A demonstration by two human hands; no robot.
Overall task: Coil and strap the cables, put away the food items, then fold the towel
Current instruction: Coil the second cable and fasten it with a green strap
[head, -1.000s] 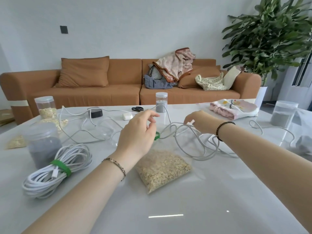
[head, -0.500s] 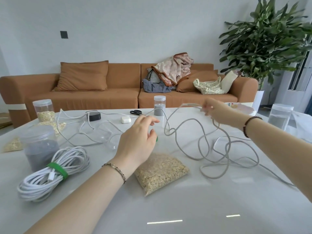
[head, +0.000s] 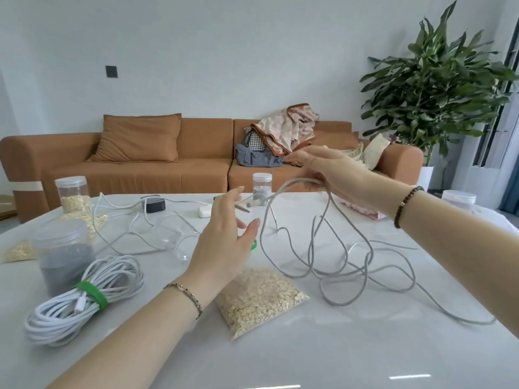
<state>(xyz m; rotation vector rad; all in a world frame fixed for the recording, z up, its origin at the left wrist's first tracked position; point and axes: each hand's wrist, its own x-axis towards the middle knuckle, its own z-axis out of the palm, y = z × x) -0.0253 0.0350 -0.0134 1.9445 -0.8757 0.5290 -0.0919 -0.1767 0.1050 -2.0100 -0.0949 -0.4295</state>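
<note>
Your right hand grips the grey cable near its plug, high enough that the loops hang untangled onto the table. Your left hand hovers spread open, the green strap apparently just behind it.

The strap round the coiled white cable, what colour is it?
The strap is bright green, clearest in the head view.

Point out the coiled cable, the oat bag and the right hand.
coiled cable (head: pixel 116 277): head view, on its white loops.
oat bag (head: pixel 261 299): head view, middle of the bag.
right hand (head: pixel 337 172): head view, back of the hand.
</note>
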